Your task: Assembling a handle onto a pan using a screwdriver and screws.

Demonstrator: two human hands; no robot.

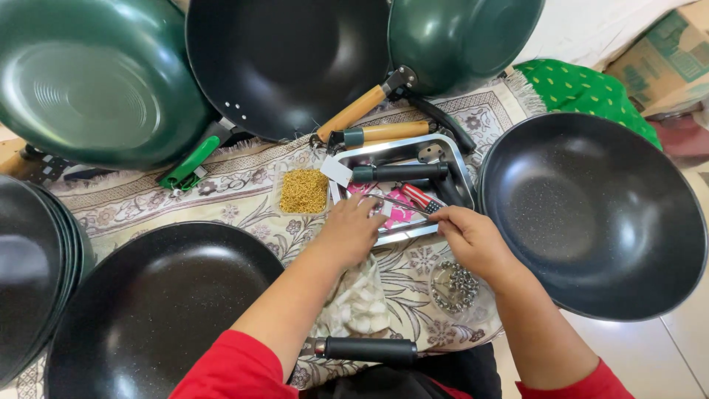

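Over the metal tray [464, 171] on the patterned cloth [244, 199], both hands reach in among the pan handles [399, 173], the left hand [353, 229] with fingers curled onto its contents, the right hand [473, 238] pinching a red-handled screwdriver [422, 198].

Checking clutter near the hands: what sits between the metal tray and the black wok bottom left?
In the head view, the left hand and forearm cross that stretch, between metal tray and black wok; otherwise only patterned cloth.

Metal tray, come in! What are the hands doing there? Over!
Left hand and right hand both at the metal tray, fingers curled. Black handles and red screwdriver inside. Grip hidden. Black wok beside it.
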